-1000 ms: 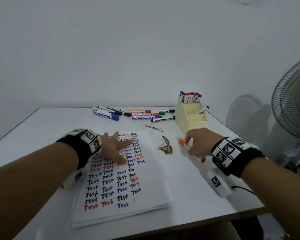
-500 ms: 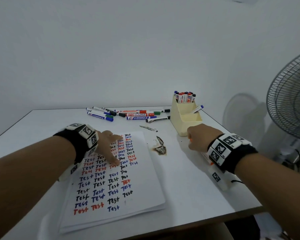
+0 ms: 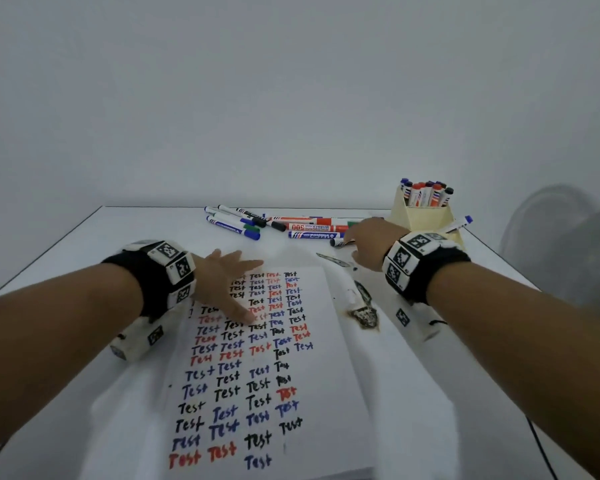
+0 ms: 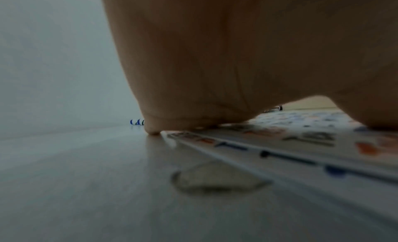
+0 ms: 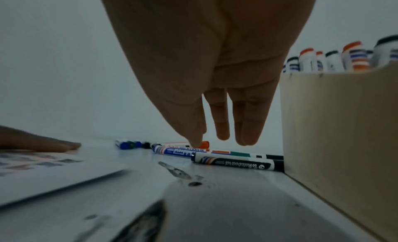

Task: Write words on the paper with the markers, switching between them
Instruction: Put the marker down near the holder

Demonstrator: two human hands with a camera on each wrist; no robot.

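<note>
Left hand: the left hand (image 3: 227,280) is laid flat on the upper left part of the paper (image 3: 329,375), fingers straight and spread. Nothing is held; the sheet is pressed down by palm and fingers. In the left wrist view the palm (image 4: 215,58) fills the upper frame and a fingertip is seen touching the table at the paper's edge.

Right hand: the right hand (image 3: 371,242) is stretched forward above the loose markers, fingers (image 5: 223,119) straight and pointing down, slightly apart. Nothing is gripped. Whether a fingertip touches a marker cannot be told.

Paper: a white sheet is placed in the middle of the table (image 3: 84,271), covered with rows of the word "Test" in black, blue and red.

Loose markers: several markers (image 3: 305,227) are laid side by side on the table beyond the paper, just left of the holder. The black marker (image 5: 237,163) is nearest the right hand, with one end against the holder wall; a blue marker (image 5: 172,151) is just behind it.

Holder: a beige holder (image 3: 423,216) is stood at the far right of the table, with more markers upright in its rear compartment.

Table marks: a dark stain (image 3: 364,315) is seen on the table between the paper and the right wrist.
</note>
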